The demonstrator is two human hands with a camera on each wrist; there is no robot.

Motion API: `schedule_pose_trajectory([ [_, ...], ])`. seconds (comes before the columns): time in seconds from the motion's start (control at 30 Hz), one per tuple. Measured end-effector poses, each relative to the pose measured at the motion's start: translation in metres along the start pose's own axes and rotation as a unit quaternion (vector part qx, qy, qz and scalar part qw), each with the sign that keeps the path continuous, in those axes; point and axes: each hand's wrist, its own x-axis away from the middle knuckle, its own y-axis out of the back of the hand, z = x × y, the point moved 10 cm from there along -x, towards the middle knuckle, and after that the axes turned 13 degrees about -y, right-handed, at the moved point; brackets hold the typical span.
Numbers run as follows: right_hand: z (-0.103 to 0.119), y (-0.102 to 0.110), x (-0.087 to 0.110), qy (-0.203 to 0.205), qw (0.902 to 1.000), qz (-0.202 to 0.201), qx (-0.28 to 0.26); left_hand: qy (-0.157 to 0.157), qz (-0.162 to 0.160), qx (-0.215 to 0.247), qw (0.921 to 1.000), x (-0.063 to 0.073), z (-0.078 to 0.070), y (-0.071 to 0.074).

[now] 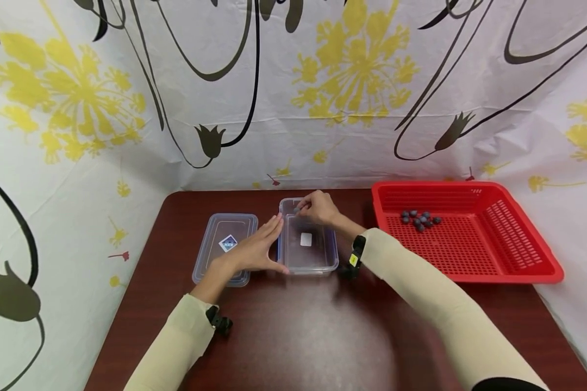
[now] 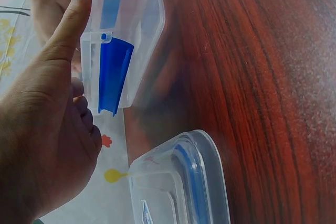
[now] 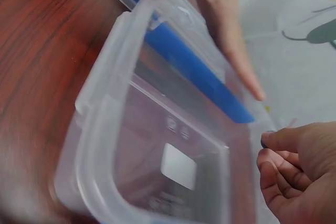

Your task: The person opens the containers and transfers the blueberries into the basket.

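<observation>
My left hand (image 1: 256,247) rests along the left rim of a clear plastic container (image 1: 308,270), its fingers straight and its thumb spread to the near corner. A blue side flap (image 2: 114,77) hangs from that container below the hand. Between thumb and fingertips my right hand (image 1: 319,208) pinches a dark blueberry (image 3: 264,141) over the far left corner of the container. Inside, a white square sticker (image 1: 306,239) shows on the container's bottom. The right hand's other fingers are curled in toward its palm.
Left of the open container lies a second clear plastic box (image 1: 215,247) with blue edging and a diamond-shaped label. A red plastic basket (image 1: 474,266) stands at the right, with several blueberries (image 1: 420,220) in it. Printed cloth (image 1: 283,130) hangs behind the brown table (image 1: 293,336).
</observation>
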Motion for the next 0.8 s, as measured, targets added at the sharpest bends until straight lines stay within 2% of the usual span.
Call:
schedule_pose_trajectory([
  [0.23, 0.003, 0.043, 0.018, 0.032, 0.9994, 0.016, 0.000, 0.005, 0.001, 0.004, 1.0000, 0.000, 0.001, -0.001],
  [0.47, -0.004, 0.088, 0.040, 0.065, 0.9976, 0.010, 0.020, -0.004, 0.000, -0.002, 1.0000, -0.001, 0.000, 0.000],
  [0.6, -0.018, 0.111, 0.052, 0.076, 0.9964, 0.016, 0.034, -0.004, 0.001, 0.000, 1.0000, 0.000, -0.001, 0.001],
  [0.8, -0.051, 0.142, 0.063, 0.075, 0.9960, 0.022, 0.043, 0.000, 0.005, -0.006, 1.0000, 0.001, -0.001, 0.000],
])
